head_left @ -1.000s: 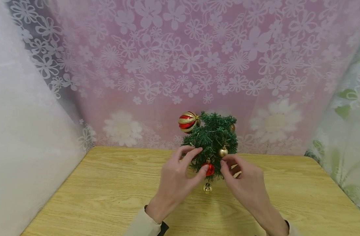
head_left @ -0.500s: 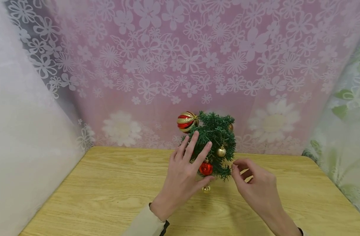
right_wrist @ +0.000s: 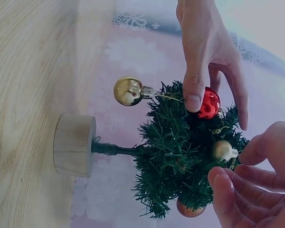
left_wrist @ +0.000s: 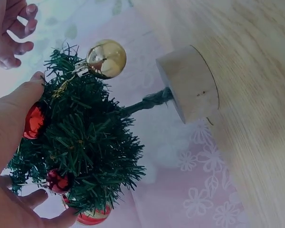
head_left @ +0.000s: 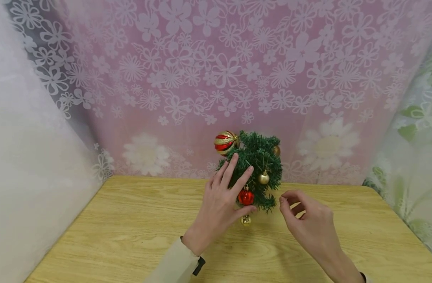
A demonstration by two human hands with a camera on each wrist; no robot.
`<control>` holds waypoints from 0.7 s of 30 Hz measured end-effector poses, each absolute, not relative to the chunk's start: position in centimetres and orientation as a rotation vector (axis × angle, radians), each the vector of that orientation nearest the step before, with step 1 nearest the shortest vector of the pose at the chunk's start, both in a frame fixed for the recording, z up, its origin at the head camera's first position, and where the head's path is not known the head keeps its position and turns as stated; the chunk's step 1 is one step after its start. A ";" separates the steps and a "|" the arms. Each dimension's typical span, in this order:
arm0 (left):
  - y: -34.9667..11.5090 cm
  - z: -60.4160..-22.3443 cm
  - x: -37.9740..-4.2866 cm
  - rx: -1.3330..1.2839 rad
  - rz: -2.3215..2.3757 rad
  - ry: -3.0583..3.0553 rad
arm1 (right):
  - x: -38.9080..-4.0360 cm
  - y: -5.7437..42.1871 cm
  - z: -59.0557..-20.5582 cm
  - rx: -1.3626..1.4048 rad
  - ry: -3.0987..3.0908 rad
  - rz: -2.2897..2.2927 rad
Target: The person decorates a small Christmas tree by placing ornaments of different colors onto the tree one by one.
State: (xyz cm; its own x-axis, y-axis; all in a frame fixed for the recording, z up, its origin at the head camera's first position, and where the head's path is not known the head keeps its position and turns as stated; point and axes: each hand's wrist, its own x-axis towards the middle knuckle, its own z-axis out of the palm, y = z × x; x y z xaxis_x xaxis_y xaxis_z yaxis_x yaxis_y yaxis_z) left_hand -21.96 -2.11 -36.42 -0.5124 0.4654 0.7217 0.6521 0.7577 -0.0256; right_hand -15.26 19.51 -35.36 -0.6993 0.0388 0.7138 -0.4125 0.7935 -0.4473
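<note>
A small green Christmas tree (head_left: pixel 258 155) stands on a round wooden base (left_wrist: pixel 190 84). My left hand (head_left: pixel 217 202) rests on its left side with fingers spread, the thumb beside a shiny red bauble (head_left: pixel 246 197). Just right of the lower branches, my right hand (head_left: pixel 309 216) hovers with loosely bent fingers and nothing visible between them. A matte gold bauble (head_left: pixel 263 178) hangs on the front, nearest that hand. From a low branch dangles a shiny gold bauble (right_wrist: pixel 128 90). A large red-and-gold striped bauble (head_left: pixel 226 142) is at upper left. The left wrist view also shows a dark red bauble (left_wrist: pixel 58 181).
The wood-grain table (head_left: pixel 131 228) extends around the tree. Behind it hangs a pink flowered curtain (head_left: pixel 202 78), with pale curtain on both sides. A copper-coloured bauble (right_wrist: pixel 191 209) hangs on the tree's right side.
My left hand has gone from bent fingers near the red bauble to spread fingers on the tree's left side. My right hand has drawn right, off the branches. The tree has shifted slightly.
</note>
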 end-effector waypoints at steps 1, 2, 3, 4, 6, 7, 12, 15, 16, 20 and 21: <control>-2.1 -36.4 -22.1 -0.836 -0.321 -2.203 | -15.3 19.6 -35.4 0.273 -2.233 0.777; -2.1 -36.4 -22.2 -0.839 -0.320 -2.203 | -15.3 19.6 -35.4 0.272 -2.234 0.779; -2.2 -36.4 -22.4 -0.842 -0.318 -2.203 | -15.3 19.6 -35.4 0.272 -2.236 0.781; -2.2 -36.4 -22.5 -0.846 -0.318 -2.202 | -15.3 19.7 -35.4 0.271 -2.239 0.785; -2.3 -36.5 -22.6 -0.861 -0.332 -2.194 | -15.2 19.8 -35.3 0.270 -2.245 0.793; -2.4 -36.5 -22.5 -0.869 -0.345 -2.190 | -15.2 19.9 -35.4 0.269 -2.250 0.795; -3.7 -36.7 -21.5 -0.910 -0.473 -2.183 | -14.8 20.7 -35.7 0.274 -2.291 0.779; -5.1 -37.3 -20.3 -0.915 -0.576 -2.187 | -14.6 21.6 -36.2 0.307 -2.338 0.723; -5.7 -37.5 -20.0 -0.911 -0.594 -2.195 | -14.5 21.9 -36.5 0.317 -2.358 0.695; -8.1 -38.9 -18.7 -0.861 -0.570 -2.241 | -14.3 23.1 -37.6 0.320 -2.441 0.586; -8.7 -39.3 -18.5 -0.843 -0.530 -2.262 | -14.2 23.4 -38.0 0.311 -2.464 0.566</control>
